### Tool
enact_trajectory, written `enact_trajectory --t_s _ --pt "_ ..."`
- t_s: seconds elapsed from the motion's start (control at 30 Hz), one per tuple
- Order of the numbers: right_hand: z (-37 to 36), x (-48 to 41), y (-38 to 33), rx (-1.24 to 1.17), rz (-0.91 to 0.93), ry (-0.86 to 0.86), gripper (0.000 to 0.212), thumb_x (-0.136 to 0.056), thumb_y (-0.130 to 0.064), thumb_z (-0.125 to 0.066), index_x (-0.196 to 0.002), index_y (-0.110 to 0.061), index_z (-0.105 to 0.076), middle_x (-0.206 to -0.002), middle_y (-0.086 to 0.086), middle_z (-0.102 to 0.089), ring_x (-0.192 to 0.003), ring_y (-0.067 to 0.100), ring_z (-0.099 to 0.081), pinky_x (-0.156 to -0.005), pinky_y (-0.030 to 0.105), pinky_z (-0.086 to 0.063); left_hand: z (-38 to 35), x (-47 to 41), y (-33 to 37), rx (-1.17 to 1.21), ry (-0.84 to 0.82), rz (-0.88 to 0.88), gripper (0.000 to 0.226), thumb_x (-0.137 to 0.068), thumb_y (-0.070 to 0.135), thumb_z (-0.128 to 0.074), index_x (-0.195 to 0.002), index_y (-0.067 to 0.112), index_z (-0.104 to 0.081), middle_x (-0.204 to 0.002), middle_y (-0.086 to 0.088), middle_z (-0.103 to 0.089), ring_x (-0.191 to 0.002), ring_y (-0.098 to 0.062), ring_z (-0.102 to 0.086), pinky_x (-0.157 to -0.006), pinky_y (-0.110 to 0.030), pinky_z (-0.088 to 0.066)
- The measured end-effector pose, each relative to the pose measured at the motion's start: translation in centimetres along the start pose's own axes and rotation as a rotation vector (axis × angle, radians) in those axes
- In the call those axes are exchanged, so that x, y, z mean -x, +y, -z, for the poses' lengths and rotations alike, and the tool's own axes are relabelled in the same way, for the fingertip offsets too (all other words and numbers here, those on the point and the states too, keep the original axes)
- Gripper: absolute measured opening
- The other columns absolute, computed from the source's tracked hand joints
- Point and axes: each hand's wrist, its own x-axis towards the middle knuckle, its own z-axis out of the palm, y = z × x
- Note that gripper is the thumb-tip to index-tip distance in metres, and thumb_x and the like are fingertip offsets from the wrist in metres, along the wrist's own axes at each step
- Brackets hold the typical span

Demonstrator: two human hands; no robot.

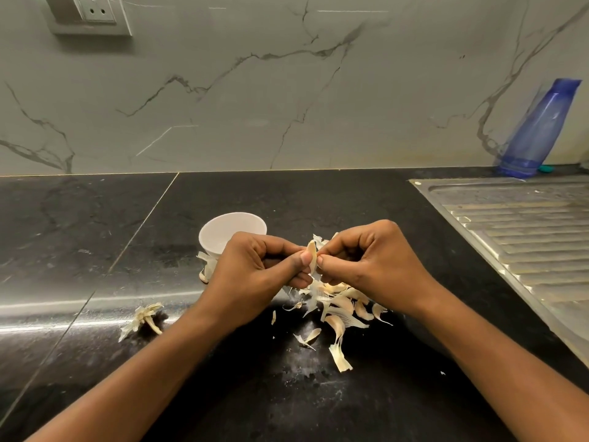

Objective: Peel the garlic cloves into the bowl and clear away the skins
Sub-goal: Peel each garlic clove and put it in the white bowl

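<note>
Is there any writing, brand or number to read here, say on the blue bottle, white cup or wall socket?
No text can be read.
The translucent blue plastic bottle, the plain white cup and the white wall socket show no lettering, label or number that I can make out.

- Garlic clove (312,255): pale, upright, pinched between the fingertips (305,258) of both hands.
- Bowl (223,229): white, upright, just behind the fingertips, to the left.
- Skins (338,309): loose papery pile beneath the fingertips.

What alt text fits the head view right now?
The left hand and right hand pinch one garlic clove above a black counter. Loose skins lie beneath them, a white bowl stands behind the left hand, and a steel drainboard lies at right.
</note>
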Motion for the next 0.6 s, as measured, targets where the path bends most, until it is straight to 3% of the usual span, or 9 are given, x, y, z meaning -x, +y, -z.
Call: enact_trajectory --t_s 0.13,0.27,0.6 --pt "0.12 0.0 0.11 -0.051 -0.02 -0.01 0.004 -0.092 -0.011 -0.082 -0.092 -0.008 -0.084 -0.078 0.003 -0.08 -0.071 0.021 -0.079 -0.069 0.032 -0.065 -0.03 -0.02 0.19 0.014 0.019 -0.024 0.016 -0.092 0.015 -0.073 -0.103 0.006 -0.081 -0.084 -0.01 -0.081 -0.076 -0.029 -0.079 -0.075 -0.04 -0.067" --pt "0.19 -0.08 0.07 -0.09 -0.042 -0.035 0.011 -0.091 -0.015 -0.082 -0.097 -0.006 -0.084 -0.082 0.005 -0.081 -0.075 0.022 -0.08 -0.071 0.03 -0.065 0.07 -0.07 -0.11 -0.017 0.032 -0.04 0.012 -0.094 0.012 -0.074 -0.103 0.007 -0.081 -0.084 -0.008 -0.081 -0.076 -0.027 -0.08 -0.073 -0.039 -0.067" --pt "0.0 -0.04 0.15 -0.084 -0.024 0.007 0.004 -0.091 -0.009 -0.081 -0.091 -0.006 -0.084 -0.078 0.006 -0.08 -0.07 0.024 -0.079 -0.069 0.036 -0.066 -0.25 0.04 -0.08 -0.023 0.031 -0.062 0.011 -0.094 0.009 -0.074 -0.102 0.01 -0.082 -0.084 -0.004 -0.082 -0.074 -0.023 -0.08 -0.07 -0.032 -0.066"
